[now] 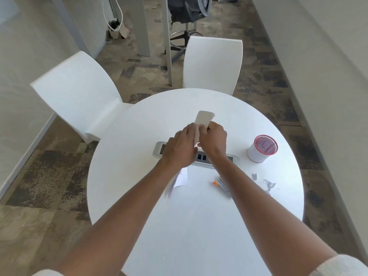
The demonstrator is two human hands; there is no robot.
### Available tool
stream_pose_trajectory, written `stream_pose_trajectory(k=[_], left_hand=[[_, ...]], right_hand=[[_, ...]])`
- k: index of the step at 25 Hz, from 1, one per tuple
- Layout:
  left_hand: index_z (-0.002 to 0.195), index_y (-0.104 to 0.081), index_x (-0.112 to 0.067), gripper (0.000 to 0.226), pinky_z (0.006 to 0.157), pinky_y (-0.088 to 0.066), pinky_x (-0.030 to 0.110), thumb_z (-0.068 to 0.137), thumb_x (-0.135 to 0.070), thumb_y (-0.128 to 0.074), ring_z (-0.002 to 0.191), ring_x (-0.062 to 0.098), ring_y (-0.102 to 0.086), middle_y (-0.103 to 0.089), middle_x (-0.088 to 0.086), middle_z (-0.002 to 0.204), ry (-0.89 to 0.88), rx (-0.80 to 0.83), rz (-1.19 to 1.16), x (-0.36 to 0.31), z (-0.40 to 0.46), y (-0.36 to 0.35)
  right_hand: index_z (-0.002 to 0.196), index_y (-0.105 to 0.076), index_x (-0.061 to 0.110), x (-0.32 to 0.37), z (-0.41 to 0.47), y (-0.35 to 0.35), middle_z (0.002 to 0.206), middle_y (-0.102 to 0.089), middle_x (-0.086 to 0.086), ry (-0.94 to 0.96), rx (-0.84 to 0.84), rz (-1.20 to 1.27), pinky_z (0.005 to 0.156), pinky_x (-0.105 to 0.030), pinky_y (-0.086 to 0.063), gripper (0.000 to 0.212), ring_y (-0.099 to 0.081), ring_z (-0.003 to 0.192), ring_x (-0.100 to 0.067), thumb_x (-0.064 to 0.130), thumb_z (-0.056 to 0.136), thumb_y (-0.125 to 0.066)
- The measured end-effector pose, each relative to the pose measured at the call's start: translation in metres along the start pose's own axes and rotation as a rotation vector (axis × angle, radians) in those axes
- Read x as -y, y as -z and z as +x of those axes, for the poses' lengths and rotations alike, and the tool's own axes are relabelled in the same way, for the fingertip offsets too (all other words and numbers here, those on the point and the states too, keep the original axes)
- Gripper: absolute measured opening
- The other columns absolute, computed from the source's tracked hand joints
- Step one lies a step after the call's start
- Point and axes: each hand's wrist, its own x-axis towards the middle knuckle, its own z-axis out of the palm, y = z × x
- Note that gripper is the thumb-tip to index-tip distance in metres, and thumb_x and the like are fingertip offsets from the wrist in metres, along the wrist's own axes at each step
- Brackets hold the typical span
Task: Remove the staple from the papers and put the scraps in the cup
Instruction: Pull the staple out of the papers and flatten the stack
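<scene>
Both of my hands hold a small stack of white papers [204, 118] above the middle of the round white table [199, 226]. My left hand [182, 145] grips its left side and my right hand [213, 138] pinches its lower right part. The staple itself is too small to see. A white cup with a red rim [261, 149] stands at the right of the table. Torn paper scraps [266, 183] lie on the table in front of the cup. A staple remover with an orange tip [222, 186] rests under my right forearm. Another white paper [182, 177] lies under my left forearm.
A grey power outlet panel [201, 157] is set into the table's middle, below my hands. Two white chairs [79, 92] [213, 64] stand at the far side. A black office chair [189, 14] is farther back on the patterned carpet.
</scene>
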Motion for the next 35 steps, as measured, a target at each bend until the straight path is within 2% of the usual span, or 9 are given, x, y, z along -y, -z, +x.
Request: stream_pose_trajectory(k=[1, 3, 5, 8, 12, 17, 21, 25, 35], left_hand=[[0.147, -0.025, -0.013, 0.072, 0.089, -0.049, 0.047, 0.089, -0.03, -0.065, 0.127, 0.031, -0.047, -0.041, 0.007, 0.147, -0.048, 0.058, -0.083, 0.007, -0.001, 0.006], [0.158, -0.01, -0.014, 0.085, 0.116, -0.031, 0.047, 0.094, -0.032, -0.063, 0.147, 0.024, -0.025, -0.02, 0.006, 0.164, -0.064, 0.081, -0.325, 0.018, 0.0, 0.025], [0.159, -0.015, -0.014, 0.073, 0.12, -0.02, 0.041, 0.1, -0.032, -0.053, 0.152, 0.021, -0.019, -0.019, 0.006, 0.166, -0.066, -0.102, -0.429, 0.028, 0.008, 0.044], [0.148, -0.046, -0.021, 0.053, 0.119, -0.027, 0.045, 0.099, -0.04, -0.049, 0.146, 0.021, -0.036, -0.048, 0.0, 0.154, -0.079, -0.278, -0.419, 0.041, 0.02, 0.065], [0.108, -0.076, -0.026, 0.02, 0.096, -0.053, 0.034, 0.093, -0.035, -0.067, 0.1, 0.004, -0.068, -0.076, -0.011, 0.105, -0.003, -0.184, -0.596, 0.039, 0.023, 0.071], [0.09, -0.078, -0.025, 0.013, 0.073, -0.05, 0.028, 0.089, -0.037, -0.073, 0.078, 0.008, -0.065, -0.076, -0.008, 0.086, 0.168, -0.06, -0.7, 0.039, 0.021, 0.062], [0.084, -0.076, -0.024, 0.018, 0.072, -0.05, 0.03, 0.086, -0.042, -0.074, 0.068, 0.01, -0.063, -0.076, -0.006, 0.078, 0.258, -0.042, -0.783, 0.038, 0.017, 0.058], [0.083, -0.076, -0.02, 0.022, 0.071, -0.052, 0.03, 0.083, -0.042, -0.078, 0.067, 0.013, -0.064, -0.077, 0.002, 0.08, 0.294, -0.027, -0.858, 0.033, 0.012, 0.061], [0.088, -0.077, -0.018, 0.015, 0.075, -0.052, 0.029, 0.085, -0.032, -0.078, 0.068, 0.011, -0.065, -0.077, 0.001, 0.082, 0.299, 0.032, -0.937, 0.032, 0.007, 0.068]], right_hand=[[0.074, -0.057, 0.003, -0.001, 0.003, 0.003, 0.06, -0.057, -0.003, 0.015, 0.016, -0.003, 0.061, -0.045, -0.059, 0.027, -0.064, 0.067, -0.036, 0.024, 0.089, -0.049], [0.083, -0.059, 0.005, -0.001, 0.005, 0.011, 0.067, -0.058, -0.002, 0.09, 0.064, -0.039, 0.057, -0.033, -0.049, 0.02, -0.058, 0.068, -0.03, 0.019, 0.094, -0.051], [0.093, -0.059, 0.004, -0.001, 0.007, 0.017, 0.079, -0.064, -0.007, 0.189, 0.139, -0.064, 0.062, -0.034, -0.044, 0.016, -0.057, 0.073, -0.028, 0.017, 0.096, -0.051], [0.092, -0.057, 0.003, -0.002, 0.005, 0.022, 0.085, -0.067, -0.014, 0.27, 0.305, -0.042, 0.07, -0.041, -0.049, 0.018, -0.06, 0.077, -0.03, 0.019, 0.094, -0.049], [0.078, -0.051, 0.008, 0.001, -0.002, 0.026, 0.07, -0.052, 0.002, 0.255, 0.475, 0.028, 0.064, -0.033, -0.037, 0.023, -0.046, 0.066, -0.015, 0.027, 0.091, -0.051], [0.09, -0.062, 0.008, -0.004, -0.002, 0.029, 0.074, -0.064, 0.004, 0.194, 0.531, 0.094, 0.067, -0.032, -0.045, 0.016, -0.058, 0.068, -0.014, 0.022, 0.09, -0.055], [0.08, -0.066, 0.02, -0.006, -0.003, 0.03, 0.072, -0.07, 0.001, 0.145, 0.462, 0.17, 0.062, -0.032, -0.047, 0.014, -0.062, 0.064, -0.014, 0.032, 0.087, -0.065], [0.076, -0.068, 0.019, 0.003, -0.005, 0.033, 0.065, -0.068, 0.007, 0.122, 0.376, 0.199, 0.051, -0.02, -0.042, 0.019, -0.057, 0.054, -0.006, 0.033, 0.087, -0.073], [0.084, -0.071, 0.012, 0.007, -0.005, 0.035, 0.074, -0.071, -0.002, 0.07, 0.349, 0.282, 0.062, -0.029, -0.049, 0.011, -0.062, 0.062, -0.013, 0.022, 0.089, -0.07]])
